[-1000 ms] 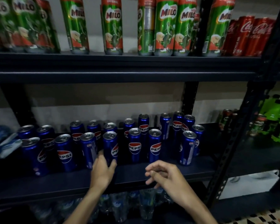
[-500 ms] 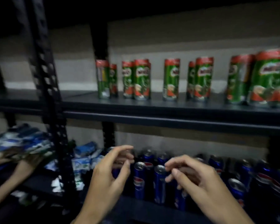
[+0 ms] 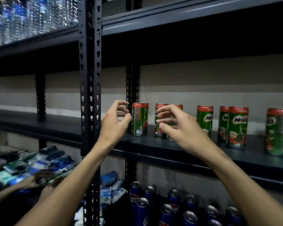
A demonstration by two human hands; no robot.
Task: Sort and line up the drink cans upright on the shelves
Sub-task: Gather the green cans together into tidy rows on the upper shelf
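Both hands were up at the middle shelf, where the green Milo cans stood upright but in loose clumps with uneven gaps. The left hand hovered just beside the leftmost Milo can, its grip open, fingers half-curled, holding nothing. The right hand sat in front of the second clump, fingers curved. I could not tell whether that grip had closed on a can or was only near it. More cans stood further right: a single can, a pair and an end group, well apart from each other. Blue Pepsi cans crowded the shelf below, and water bottles sat top left. Another person's hand worked on packets low left. Judging from this, the step was closing up the Milo row. To do it well, take each can low on the body rather than by the rim, and slide it along the shelf, not lift it. Turn logos forward, since the leftmost showed its back label. Work from the upright post rightward, mind the neighbours, as these slim cans would tip easily.
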